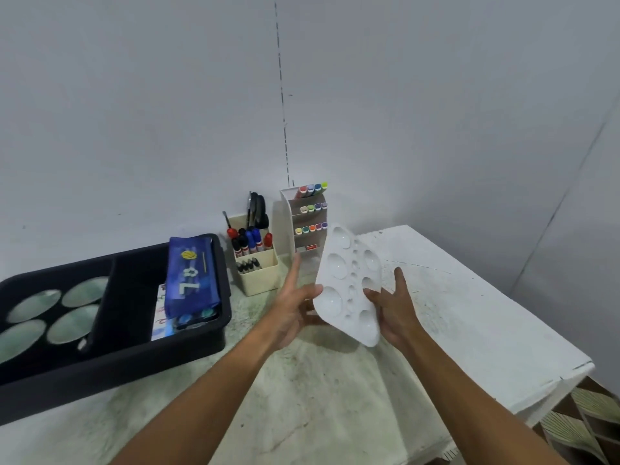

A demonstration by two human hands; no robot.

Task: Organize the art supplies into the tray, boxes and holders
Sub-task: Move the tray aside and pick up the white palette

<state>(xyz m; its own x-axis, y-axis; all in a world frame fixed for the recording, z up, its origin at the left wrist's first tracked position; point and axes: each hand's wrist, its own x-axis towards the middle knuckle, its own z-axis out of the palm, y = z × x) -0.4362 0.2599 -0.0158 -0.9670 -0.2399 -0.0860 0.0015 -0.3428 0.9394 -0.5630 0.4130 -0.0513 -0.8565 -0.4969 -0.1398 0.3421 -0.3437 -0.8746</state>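
A white paint palette [345, 280] with round wells is held tilted in the air above the table, between both hands. My left hand [295, 308] grips its left edge, thumb on the face and index finger pointing up. My right hand [394, 305] holds its right edge with the thumb on the face. The black tray [127, 360] sits at the left, with a blue pencil case [193, 280] leaning in its right compartment and several round openings in its left part.
A beige holder [258, 276] with markers, pens and scissors stands against the wall. Beside it a white tiered rack [307, 216] holds coloured markers. The white table's right edge [536, 330] drops to a patterned floor [587, 421]. Walls close off the back.
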